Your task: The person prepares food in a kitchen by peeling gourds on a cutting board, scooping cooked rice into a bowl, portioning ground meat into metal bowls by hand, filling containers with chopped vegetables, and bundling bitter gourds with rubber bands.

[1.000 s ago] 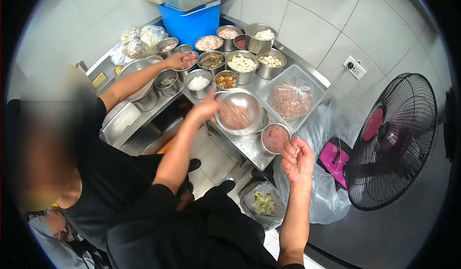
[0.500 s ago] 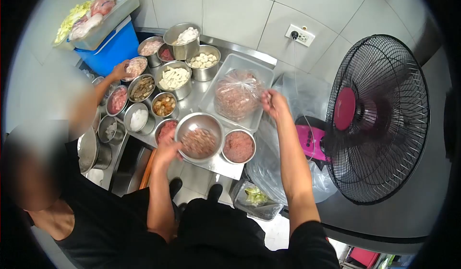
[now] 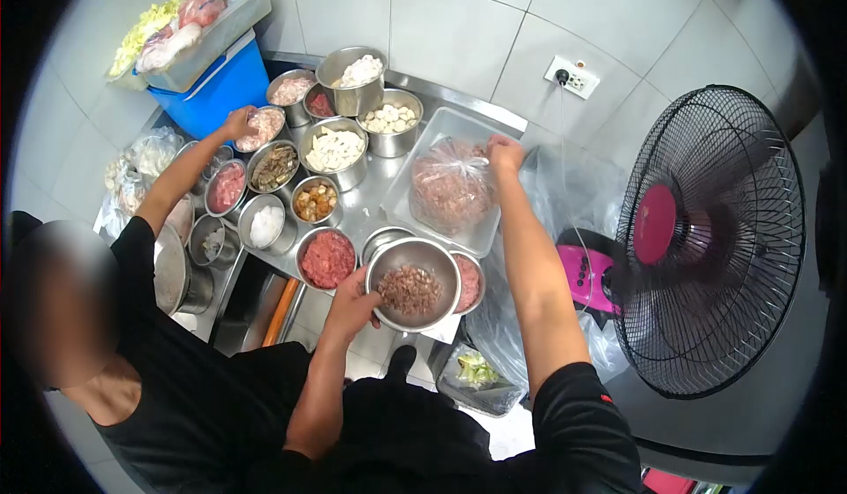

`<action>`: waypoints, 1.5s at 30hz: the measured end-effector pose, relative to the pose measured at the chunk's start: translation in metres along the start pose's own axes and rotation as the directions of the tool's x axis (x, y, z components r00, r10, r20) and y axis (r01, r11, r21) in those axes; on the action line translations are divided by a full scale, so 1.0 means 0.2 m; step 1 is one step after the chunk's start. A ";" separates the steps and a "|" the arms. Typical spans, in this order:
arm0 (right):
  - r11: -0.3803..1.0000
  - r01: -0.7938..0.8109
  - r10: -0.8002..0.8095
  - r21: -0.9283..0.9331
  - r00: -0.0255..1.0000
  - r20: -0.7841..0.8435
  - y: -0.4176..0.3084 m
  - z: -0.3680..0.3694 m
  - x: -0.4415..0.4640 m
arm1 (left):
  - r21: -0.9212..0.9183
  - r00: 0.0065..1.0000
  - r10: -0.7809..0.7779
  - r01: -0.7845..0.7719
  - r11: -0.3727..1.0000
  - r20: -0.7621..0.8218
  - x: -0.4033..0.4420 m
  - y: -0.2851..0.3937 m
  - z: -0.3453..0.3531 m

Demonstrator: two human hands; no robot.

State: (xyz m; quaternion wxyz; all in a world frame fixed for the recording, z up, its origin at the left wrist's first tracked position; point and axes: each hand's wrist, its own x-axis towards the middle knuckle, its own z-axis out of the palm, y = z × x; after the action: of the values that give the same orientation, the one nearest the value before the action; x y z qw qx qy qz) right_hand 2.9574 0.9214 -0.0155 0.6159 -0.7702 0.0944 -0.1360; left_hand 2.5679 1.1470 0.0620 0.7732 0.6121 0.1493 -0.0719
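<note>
My left hand (image 3: 355, 307) grips the rim of a metal bowl (image 3: 413, 284) with brown minced meat in it, held over the counter's front edge. Partly under that bowl is a pot of pink mince (image 3: 469, 282). My right hand (image 3: 505, 152) is closed at the top of a knotted clear bag of minced meat (image 3: 450, 190), which lies in a clear plastic tray (image 3: 484, 240). Whether the fingers pinch the bag's plastic is too small to tell. Left of the bowl stands a pot of red mince (image 3: 327, 258).
A co-worker's hand (image 3: 240, 125) reaches into a pot of pale meat (image 3: 263, 129) at the left. Several metal pots of food cover the counter (image 3: 362, 196). A blue bin (image 3: 216, 88) stands behind. At the right are a black fan (image 3: 706, 238) and a wall socket (image 3: 573, 78).
My left hand has taken hold of the bowl, which has moved right, partly over the pink mince pot. My right hand has come from the front edge to the bag's top.
</note>
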 end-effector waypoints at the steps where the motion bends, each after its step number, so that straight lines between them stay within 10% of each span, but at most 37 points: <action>1: 0.948 -0.127 0.129 0.292 0.992 0.013 -0.05 -0.03 -0.03 | 0.007 1.000 0.004 -0.004 1.000 -0.014 0.03 0.00 0.02; 5: 0.527 -0.335 0.122 0.781 0.939 0.320 -0.33 -0.34 -0.35 | 0.038 0.992 0.111 -0.109 0.993 -0.061 0.13 -0.03 0.12; 7: 0.587 -0.350 0.021 0.730 0.908 0.418 -0.43 -0.53 -0.63 | 0.047 0.997 0.072 -0.070 0.996 -0.028 0.14 -0.01 0.19; 11: 0.898 -0.334 0.094 0.288 0.783 0.614 -0.51 -0.90 -1.19 | 0.056 0.985 -0.025 0.016 0.998 0.171 0.11 -0.03 0.40; 13: 0.998 0.054 -0.030 -0.021 0.790 0.613 -0.41 -1.09 -1.41 | 0.079 0.958 -0.066 0.045 0.996 0.278 -0.01 -0.05 0.55; 15: 0.862 0.422 -0.228 -0.279 0.816 0.532 -0.44 -1.31 -1.65 | 0.088 0.912 -0.086 0.055 0.995 0.402 -0.11 -0.10 0.70; 18: 0.669 0.440 -0.245 -0.599 0.891 0.381 -0.42 -1.57 -2.06 | 0.235 0.842 -0.141 0.017 0.972 0.521 -0.36 -0.25 0.95; 22: 0.455 0.145 0.024 -0.878 0.984 0.175 -0.23 -1.95 -2.54 | 0.483 0.631 -0.393 0.032 0.875 0.669 -0.77 -0.56 1.28; 27: 0.594 -0.266 0.167 -0.759 0.964 -0.207 -0.18 -2.59 -3.29 | 0.583 0.333 -0.547 -0.010 0.813 0.768 -1.30 -1.07 1.67; 32: 0.640 -0.583 -0.225 -0.500 0.480 -0.848 -0.10 -3.11 -4.05 | 0.585 -0.054 -0.601 -0.174 0.792 0.797 -1.92 -1.29 2.20; 37: 0.737 -0.660 -0.312 -0.147 -0.139 -0.940 -0.26 -3.30 -4.55 | 0.541 -0.395 -0.611 -0.283 0.792 0.687 -2.59 -1.40 2.59; 40: 0.752 -0.644 -0.350 -0.142 -0.206 -0.914 -0.36 -3.41 -4.72 | 0.575 -0.529 -0.626 -0.284 0.767 0.573 -2.91 -1.48 2.70; 43: 0.644 -0.735 -0.330 -0.213 -0.016 -0.944 -0.26 -3.54 -4.81 | 0.618 -0.613 -0.659 -0.330 0.714 0.435 -3.09 -1.61 2.81; 45: 0.604 -0.793 -0.268 -0.073 -0.117 -0.956 -0.26 -3.62 -4.84 | 0.629 -0.631 -0.680 -0.366 0.686 0.374 -3.16 -1.68 2.91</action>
State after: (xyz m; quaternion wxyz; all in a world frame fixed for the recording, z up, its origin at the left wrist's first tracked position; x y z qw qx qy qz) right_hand 1.8050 0.5677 0.0925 0.0150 -0.5347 0.7231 -0.4371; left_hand 1.9550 0.4581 0.0733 0.1622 0.3199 -0.4883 -0.7956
